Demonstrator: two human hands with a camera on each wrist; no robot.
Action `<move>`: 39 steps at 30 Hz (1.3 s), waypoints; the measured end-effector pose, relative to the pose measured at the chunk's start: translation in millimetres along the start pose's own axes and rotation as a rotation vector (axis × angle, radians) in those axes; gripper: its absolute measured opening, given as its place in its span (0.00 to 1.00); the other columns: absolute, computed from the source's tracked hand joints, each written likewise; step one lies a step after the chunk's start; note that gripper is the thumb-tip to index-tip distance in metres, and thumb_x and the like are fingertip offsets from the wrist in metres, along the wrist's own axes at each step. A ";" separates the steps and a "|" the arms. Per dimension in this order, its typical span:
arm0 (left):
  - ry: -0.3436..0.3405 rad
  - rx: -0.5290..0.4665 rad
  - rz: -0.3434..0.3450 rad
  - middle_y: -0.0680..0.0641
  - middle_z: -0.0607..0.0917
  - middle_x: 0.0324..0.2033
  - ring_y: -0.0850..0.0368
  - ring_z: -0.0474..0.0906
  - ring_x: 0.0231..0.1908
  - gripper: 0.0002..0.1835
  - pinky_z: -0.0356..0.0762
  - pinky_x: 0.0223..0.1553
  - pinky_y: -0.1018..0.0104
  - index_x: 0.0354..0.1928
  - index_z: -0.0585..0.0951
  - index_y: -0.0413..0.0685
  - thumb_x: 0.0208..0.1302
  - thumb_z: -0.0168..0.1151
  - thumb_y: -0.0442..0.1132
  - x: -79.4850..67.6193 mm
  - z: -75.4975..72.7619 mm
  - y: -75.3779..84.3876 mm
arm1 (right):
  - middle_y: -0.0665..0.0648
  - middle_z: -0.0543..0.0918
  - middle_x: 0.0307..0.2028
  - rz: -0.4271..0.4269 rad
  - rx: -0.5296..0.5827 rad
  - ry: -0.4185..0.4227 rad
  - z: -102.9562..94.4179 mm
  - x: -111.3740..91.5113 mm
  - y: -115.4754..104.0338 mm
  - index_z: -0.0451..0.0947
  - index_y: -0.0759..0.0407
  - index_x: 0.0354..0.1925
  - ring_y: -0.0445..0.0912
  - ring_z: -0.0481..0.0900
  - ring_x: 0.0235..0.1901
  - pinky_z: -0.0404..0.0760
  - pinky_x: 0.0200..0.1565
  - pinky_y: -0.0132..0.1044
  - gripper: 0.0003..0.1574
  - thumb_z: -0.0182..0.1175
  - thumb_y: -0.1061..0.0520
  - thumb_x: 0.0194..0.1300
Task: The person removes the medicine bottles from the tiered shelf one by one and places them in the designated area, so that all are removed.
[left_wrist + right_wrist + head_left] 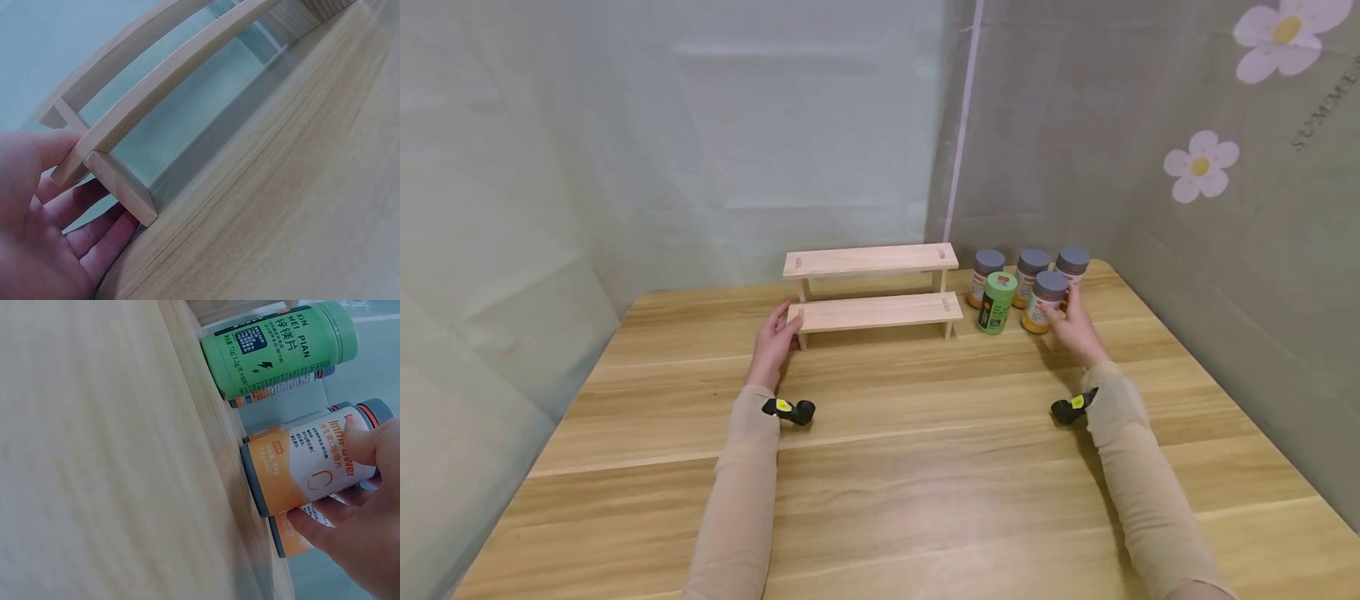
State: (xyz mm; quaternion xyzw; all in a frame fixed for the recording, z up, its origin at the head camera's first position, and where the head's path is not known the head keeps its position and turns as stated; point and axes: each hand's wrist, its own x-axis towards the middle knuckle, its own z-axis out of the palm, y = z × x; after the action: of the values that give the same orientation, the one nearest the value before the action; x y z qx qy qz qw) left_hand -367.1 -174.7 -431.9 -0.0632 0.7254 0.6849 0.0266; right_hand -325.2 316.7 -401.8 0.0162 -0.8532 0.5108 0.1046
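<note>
A pale wooden two-step rack (pixel 872 312) stands at the back of the table. My left hand (pixel 771 342) grips the left end of its lower step, thumb on top of the board and fingers around by the leg (pixel 122 187). To the right, my right hand (pixel 1077 327) holds a white-and-orange pill bottle (pixel 1045 304) with a grey lid; in the right wrist view its thumb lies on the bottle's label (pixel 322 456). The bottle stands upright, front right in a cluster. Left of it is a green bottle (pixel 997 304), its side lettered in black.
Behind the held bottle and the green one stand several more grey-lidded bottles (pixel 988 271). The wood-grain table (pixel 910 483) extends toward me. Pale sheeting (pixel 760 125) hangs behind it, and a grey flowered curtain (pixel 1240 275) hangs along the right edge.
</note>
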 end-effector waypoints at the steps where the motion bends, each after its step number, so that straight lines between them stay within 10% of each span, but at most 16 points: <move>1: -0.001 -0.002 0.000 0.42 0.64 0.72 0.48 0.68 0.67 0.33 0.72 0.54 0.66 0.76 0.54 0.54 0.73 0.51 0.45 -0.2 0.2 -0.6 | 0.77 0.50 0.72 -0.003 0.003 -0.004 0.5 -0.6 -0.5 0.38 0.63 0.73 0.72 0.52 0.71 0.54 0.70 0.64 0.40 0.47 0.58 0.75; 26: 0.004 0.002 -0.019 0.42 0.62 0.73 0.47 0.66 0.69 0.33 0.69 0.62 0.58 0.76 0.53 0.54 0.73 0.51 0.45 -11.9 -9.1 0.3 | 0.78 0.55 0.69 -0.075 0.031 0.011 1.2 -5.2 -2.8 0.38 0.62 0.74 0.71 0.59 0.67 0.59 0.67 0.64 0.44 0.51 0.65 0.70; 32: 0.021 0.012 -0.003 0.42 0.63 0.72 0.48 0.67 0.68 0.33 0.72 0.53 0.67 0.76 0.54 0.54 0.73 0.51 0.46 -2.9 -14.8 -9.0 | 0.78 0.57 0.68 -0.093 0.021 0.037 -3.8 -4.6 -14.7 0.43 0.67 0.73 0.72 0.58 0.67 0.59 0.67 0.65 0.41 0.52 0.63 0.71; 39: 0.004 0.067 0.036 0.37 0.62 0.72 0.44 0.66 0.67 0.35 0.68 0.66 0.53 0.76 0.51 0.50 0.72 0.52 0.44 1.1 -18.4 3.2 | 0.71 0.59 0.70 -0.067 0.005 0.145 -11.4 0.9 -44.0 0.45 0.61 0.74 0.66 0.57 0.70 0.57 0.69 0.62 0.42 0.53 0.53 0.71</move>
State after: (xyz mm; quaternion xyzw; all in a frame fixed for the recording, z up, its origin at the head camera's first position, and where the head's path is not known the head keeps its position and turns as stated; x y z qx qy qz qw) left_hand -367.7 -192.9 -427.8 -0.0508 0.7491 0.6604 0.0148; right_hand -318.3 305.7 -358.2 0.0078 -0.8410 0.5091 0.1830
